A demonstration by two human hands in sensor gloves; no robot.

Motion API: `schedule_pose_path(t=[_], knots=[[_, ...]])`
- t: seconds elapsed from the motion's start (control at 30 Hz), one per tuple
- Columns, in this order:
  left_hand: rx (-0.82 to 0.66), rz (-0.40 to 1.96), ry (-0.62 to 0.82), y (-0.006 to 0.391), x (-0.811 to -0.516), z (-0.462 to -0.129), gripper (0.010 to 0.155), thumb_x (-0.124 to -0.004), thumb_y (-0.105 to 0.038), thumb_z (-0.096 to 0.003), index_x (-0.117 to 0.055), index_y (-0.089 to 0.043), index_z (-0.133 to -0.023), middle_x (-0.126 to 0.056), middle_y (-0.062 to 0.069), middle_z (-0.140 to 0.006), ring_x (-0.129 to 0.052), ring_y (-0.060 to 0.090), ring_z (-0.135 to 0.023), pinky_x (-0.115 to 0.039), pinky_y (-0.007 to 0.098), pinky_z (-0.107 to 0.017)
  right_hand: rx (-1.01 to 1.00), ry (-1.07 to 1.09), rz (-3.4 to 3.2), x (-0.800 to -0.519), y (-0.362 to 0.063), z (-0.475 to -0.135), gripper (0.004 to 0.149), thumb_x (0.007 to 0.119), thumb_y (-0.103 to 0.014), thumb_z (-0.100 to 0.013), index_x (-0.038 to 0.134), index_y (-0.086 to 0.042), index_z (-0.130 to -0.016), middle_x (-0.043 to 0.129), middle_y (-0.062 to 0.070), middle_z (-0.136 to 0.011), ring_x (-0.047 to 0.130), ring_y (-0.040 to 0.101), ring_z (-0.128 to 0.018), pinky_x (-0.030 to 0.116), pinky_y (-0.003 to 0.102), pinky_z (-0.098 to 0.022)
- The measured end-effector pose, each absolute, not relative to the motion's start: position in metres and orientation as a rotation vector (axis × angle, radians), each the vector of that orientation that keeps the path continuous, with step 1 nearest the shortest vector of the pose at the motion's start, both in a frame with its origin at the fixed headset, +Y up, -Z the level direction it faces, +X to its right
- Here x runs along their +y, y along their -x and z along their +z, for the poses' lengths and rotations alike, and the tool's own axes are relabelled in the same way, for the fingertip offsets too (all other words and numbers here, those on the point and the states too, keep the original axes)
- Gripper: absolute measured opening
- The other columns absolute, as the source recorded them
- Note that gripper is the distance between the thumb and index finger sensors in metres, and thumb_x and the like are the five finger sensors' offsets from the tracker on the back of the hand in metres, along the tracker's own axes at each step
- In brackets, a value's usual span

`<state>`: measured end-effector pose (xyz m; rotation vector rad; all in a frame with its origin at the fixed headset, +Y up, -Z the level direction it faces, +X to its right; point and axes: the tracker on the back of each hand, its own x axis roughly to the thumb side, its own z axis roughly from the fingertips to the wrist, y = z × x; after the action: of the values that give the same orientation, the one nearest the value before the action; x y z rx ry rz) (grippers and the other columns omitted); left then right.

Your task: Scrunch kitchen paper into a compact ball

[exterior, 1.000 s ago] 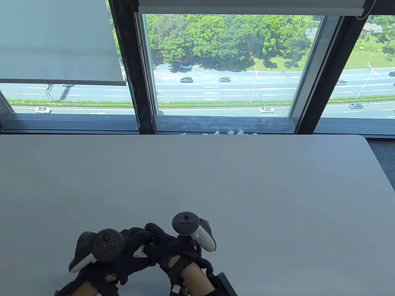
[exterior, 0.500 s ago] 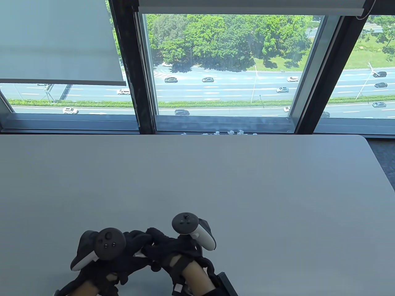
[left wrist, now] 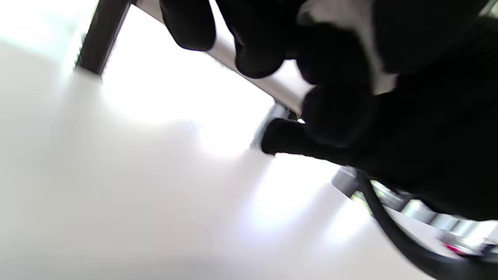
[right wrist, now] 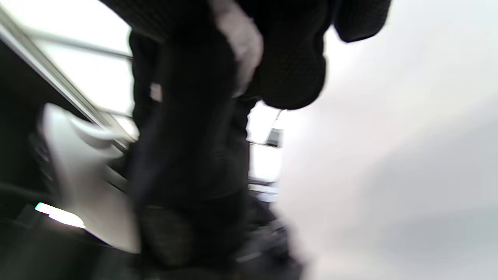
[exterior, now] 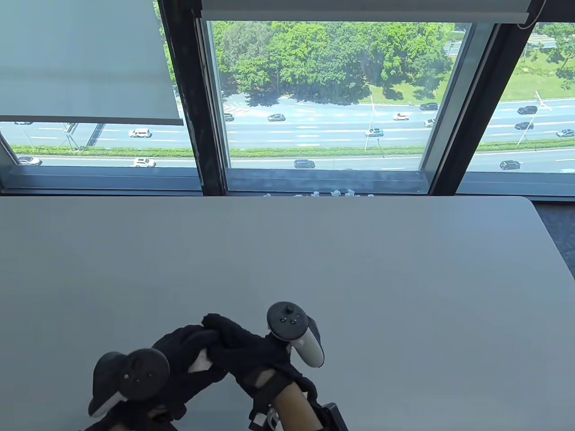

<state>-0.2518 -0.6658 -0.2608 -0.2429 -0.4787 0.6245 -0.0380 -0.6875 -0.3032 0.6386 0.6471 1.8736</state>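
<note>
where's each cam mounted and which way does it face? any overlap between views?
Table view: above the person, facing table and window; shows both hands, left hand, right hand, clasped on kitchen paper.
Left wrist view: under left hand, tilted; gloved fingers.
Right wrist view: blurred, facing the fingers.
All three show the paper.

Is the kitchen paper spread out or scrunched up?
Scrunched up: only small white bits of kitchen paper show between the left hand and right hand clasped around it.
</note>
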Motion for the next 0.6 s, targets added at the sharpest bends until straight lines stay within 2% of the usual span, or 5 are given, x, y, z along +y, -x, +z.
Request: schedule_pose_path(t=[0.1, 0.33, 0.37, 0.5, 0.6], knots=[[-0.473, 0.763, 0.404, 0.251, -0.694, -0.264, 0.068, -0.083, -0.061, -0.0539, -0.051, -0.042, -0.110, -0.060, -0.010, -0.114, -0.075, 0.012, -0.100, -0.055, 0.050, -0.087, 0.798, -0.505, 1.686, -0.722, 0.037, -0.303, 0.065, 0.066, -0.047, -0.061, 0.035, -0.023, -0.112, 0.086, -0.005, -0.080, 0.099, 0.014, -0.062, 0.062, 0.050, -0.075], [-0.322, 0.528, 0.043, 0.262, -0.668, -0.254, 0.055, -0.090, -0.055, -0.0492, -0.065, -0.050, -0.098, -0.078, -0.023, -0.102, -0.091, -0.007, -0.080, -0.068, 0.038, -0.088, 0.776, -0.521, 1.681, -0.722, 0.037, -0.303, 0.059, 0.061, -0.040, -0.061, 0.032, -0.039, -0.112, 0.060, -0.009, -0.108, 0.074, 0.019, -0.098, 0.050, 0.055, -0.080], [-0.321, 0.523, 0.048, 0.265, -0.667, -0.256, 0.055, -0.091, -0.057, -0.0482, -0.064, -0.052, -0.096, -0.077, -0.026, -0.100, -0.090, -0.009, -0.080, -0.067, 0.038, -0.090, 0.765, -0.503, 1.638, -0.722, 0.035, -0.302, 0.070, 0.065, -0.049, -0.061, 0.021, -0.036, -0.114, 0.043, -0.001, -0.115, 0.060, 0.026, -0.107, 0.047, 0.060, -0.079], [-0.323, 0.430, -0.043, 0.257, -0.665, -0.248, 0.065, -0.098, -0.057, -0.0458, -0.058, -0.058, -0.097, -0.077, -0.031, -0.097, -0.091, -0.013, -0.079, -0.065, 0.033, -0.095, 0.821, -0.601, 1.660, -0.721, 0.046, -0.299, 0.092, 0.074, -0.070, -0.053, 0.020, -0.029, -0.115, 0.056, -0.003, -0.110, 0.074, 0.021, -0.100, 0.052, 0.058, -0.079], [-0.356, 0.298, -0.064, 0.246, -0.666, -0.243, 0.078, -0.100, -0.061, -0.0418, -0.052, -0.060, -0.103, -0.075, -0.032, -0.102, -0.092, -0.014, -0.080, -0.062, 0.034, -0.099, 0.711, -0.492, 1.796, -0.716, 0.047, -0.298, 0.076, 0.073, -0.050, -0.060, 0.025, -0.026, -0.113, 0.067, -0.002, -0.101, 0.086, 0.013, -0.088, 0.057, 0.052, -0.079]])
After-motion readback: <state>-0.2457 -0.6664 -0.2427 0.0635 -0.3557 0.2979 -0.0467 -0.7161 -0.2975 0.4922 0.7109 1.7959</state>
